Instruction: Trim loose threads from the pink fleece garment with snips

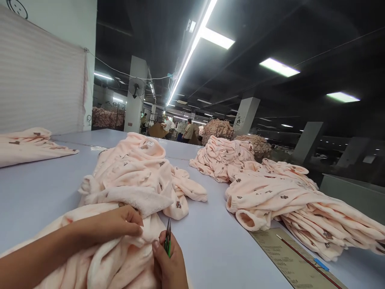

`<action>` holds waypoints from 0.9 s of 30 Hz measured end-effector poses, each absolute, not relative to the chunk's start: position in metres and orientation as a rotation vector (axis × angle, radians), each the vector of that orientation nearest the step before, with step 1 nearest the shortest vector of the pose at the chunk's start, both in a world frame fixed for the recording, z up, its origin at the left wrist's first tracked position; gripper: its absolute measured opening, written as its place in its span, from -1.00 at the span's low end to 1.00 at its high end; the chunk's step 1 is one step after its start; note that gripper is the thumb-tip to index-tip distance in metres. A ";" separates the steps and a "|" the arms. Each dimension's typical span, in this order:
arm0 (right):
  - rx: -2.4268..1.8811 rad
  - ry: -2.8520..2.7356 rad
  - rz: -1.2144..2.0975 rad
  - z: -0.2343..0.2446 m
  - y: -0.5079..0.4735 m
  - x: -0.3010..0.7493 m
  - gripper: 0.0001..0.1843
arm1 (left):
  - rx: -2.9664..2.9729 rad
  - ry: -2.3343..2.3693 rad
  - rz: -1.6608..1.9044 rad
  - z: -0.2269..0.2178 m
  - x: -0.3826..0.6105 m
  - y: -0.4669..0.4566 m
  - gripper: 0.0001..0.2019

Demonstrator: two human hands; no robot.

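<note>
A pale pink fleece garment with small brown prints lies bunched on the table in front of me. My left hand pinches a fold of its fabric, fingers closed on the cloth. Close beside it, my right hand grips small green-handled thread snips, blades pointing up toward the pinched fold.
The light grey table holds more pink garment piles: a large stack at right, another behind it, a folded one at far left. A ruler board lies at lower right. People stand far back by pillars.
</note>
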State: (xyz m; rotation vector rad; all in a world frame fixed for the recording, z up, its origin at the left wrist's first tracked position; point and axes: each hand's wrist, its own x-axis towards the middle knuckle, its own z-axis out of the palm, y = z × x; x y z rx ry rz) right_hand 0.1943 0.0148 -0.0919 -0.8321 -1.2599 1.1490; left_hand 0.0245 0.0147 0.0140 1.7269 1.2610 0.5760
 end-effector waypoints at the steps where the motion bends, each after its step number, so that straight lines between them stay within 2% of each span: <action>1: -0.850 -1.260 1.169 -0.091 0.016 0.195 -0.69 | 1.692 1.209 0.560 0.014 0.023 0.017 -0.71; 8: -0.962 -1.306 1.076 -0.081 0.001 0.206 -0.66 | 1.473 1.064 0.604 0.009 0.020 0.019 -0.67; 12: -0.975 -1.532 1.087 -0.082 -0.009 0.212 -0.55 | 1.462 1.033 0.573 0.010 0.018 0.018 -0.63; 19: -1.054 -1.701 0.945 -0.090 -0.010 0.207 -0.52 | 1.453 1.021 0.580 0.010 0.019 0.018 -0.65; 27: -1.025 -1.601 1.119 -0.091 -0.009 0.210 -0.50 | 1.427 1.010 0.615 0.004 0.021 0.017 -0.61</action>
